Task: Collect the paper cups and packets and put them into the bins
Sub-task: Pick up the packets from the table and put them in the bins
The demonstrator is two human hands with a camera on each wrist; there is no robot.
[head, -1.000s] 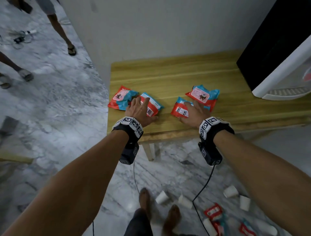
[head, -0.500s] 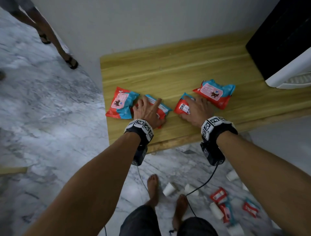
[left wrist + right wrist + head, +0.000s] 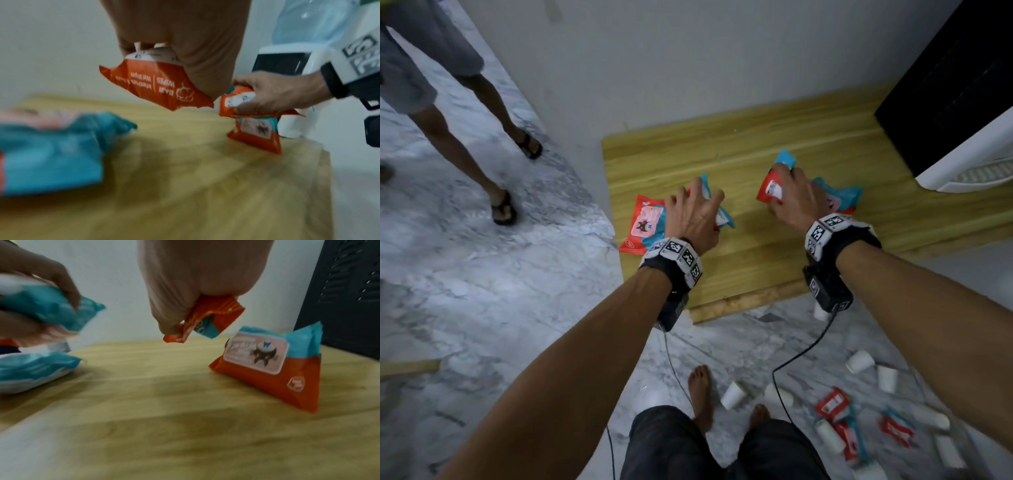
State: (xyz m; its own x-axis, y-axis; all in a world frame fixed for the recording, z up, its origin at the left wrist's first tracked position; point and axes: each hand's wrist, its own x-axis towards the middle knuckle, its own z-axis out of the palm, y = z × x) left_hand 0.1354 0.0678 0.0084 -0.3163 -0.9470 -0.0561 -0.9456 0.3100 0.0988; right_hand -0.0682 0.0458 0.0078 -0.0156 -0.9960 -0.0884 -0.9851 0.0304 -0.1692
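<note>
Wooden table (image 3: 756, 267) by the wall is carrying two packets, while each hand is lifting one above it: left hand (image 3: 693, 219) and right hand (image 3: 796, 198), every grip clamped on its packet (probably for carrying to bins, unseen).

An indoor room, likely a home or small office: a low wooden desk (image 3: 756, 260) against a plain white wall (image 3: 688, 68), grey marble floor (image 3: 482, 291) beside it, a water dispenser (image 3: 962, 137) on the desk's far right end.
</note>
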